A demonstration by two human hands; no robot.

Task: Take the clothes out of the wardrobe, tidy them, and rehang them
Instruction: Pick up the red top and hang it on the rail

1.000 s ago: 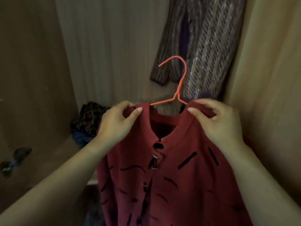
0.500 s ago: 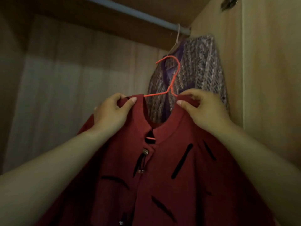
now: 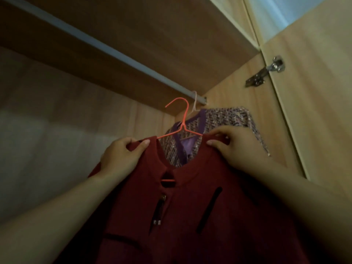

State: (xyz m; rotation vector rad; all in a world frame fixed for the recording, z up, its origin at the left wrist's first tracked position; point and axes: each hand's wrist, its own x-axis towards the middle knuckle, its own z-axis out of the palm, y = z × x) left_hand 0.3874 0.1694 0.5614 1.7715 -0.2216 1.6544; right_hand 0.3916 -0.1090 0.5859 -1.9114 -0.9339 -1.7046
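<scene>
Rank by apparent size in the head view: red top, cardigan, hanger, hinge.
1. red top, nearest the camera.
2. cardigan, partly hidden.
3. hanger and hinge: visible spans look alike, and the top hides much of the hanger, so unranked.

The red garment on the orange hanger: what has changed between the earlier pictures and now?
The red garment and its orange hanger have been raised towards the rail; the hook is close under it, not yet over it. The camera tilted up too. Unchanged: the left hand and right hand grip the garment's shoulders, and the purple knitted garment hangs at the rail's right end.
</scene>
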